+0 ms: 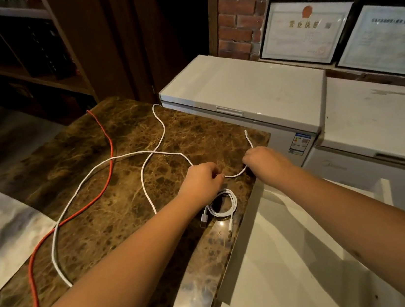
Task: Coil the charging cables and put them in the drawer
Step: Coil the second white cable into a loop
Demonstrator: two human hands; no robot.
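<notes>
Long white cable (129,155) lies uncoiled on the marble counter (85,148), loops sprawling left and far; its near end curves up past the right hand. Cables counted: three, namely long white, one orange cable (108,150) running near-left to far, one coiled white cable (222,203) by the counter's near-right edge. Left hand (201,179) and right hand (261,158), knuckles up, each pinch the long white cable, a short slack span between them.

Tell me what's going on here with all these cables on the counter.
A person is tidying charging cables on a marble counter. Both hands, left hand and right hand, pinch a short stretch of a long white cable that sprawls uncoiled. A smaller white cable already lies coiled near the edge. An orange cable lies loose, untouched.
</notes>
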